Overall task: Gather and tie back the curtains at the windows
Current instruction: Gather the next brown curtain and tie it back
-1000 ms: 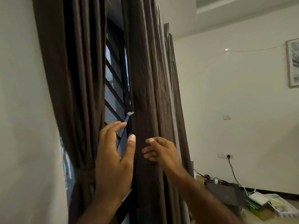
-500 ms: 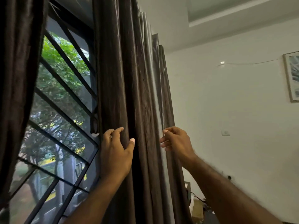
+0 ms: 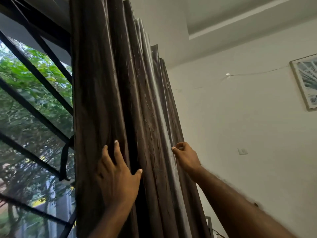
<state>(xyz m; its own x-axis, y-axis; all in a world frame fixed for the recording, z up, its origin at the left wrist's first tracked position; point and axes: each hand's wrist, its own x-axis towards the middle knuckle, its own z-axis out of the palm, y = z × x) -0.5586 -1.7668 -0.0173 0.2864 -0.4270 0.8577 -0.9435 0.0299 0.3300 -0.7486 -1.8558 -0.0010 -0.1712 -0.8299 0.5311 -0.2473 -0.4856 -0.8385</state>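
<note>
A dark brown curtain (image 3: 106, 83) hangs in tight vertical folds from the top of the view to the bottom, bunched against the white wall. My left hand (image 3: 118, 176) lies on its left folds with fingers spread and fairly straight, thumb out to the right. My right hand (image 3: 186, 156) is at the curtain's right edge, fingers curled round the outer folds. A dark strap (image 3: 64, 162) hangs from the window bars just left of the curtain.
The window (image 3: 34, 109) with slanted black bars fills the left, green trees behind it. A white wall (image 3: 248, 126) is on the right with a framed picture (image 3: 307, 81), a thin cable and a small switch (image 3: 242, 151).
The view has tilted up and moved closer. The curtain has been pushed right, uncovering more window. Both hands have moved right and up along the folds.
</note>
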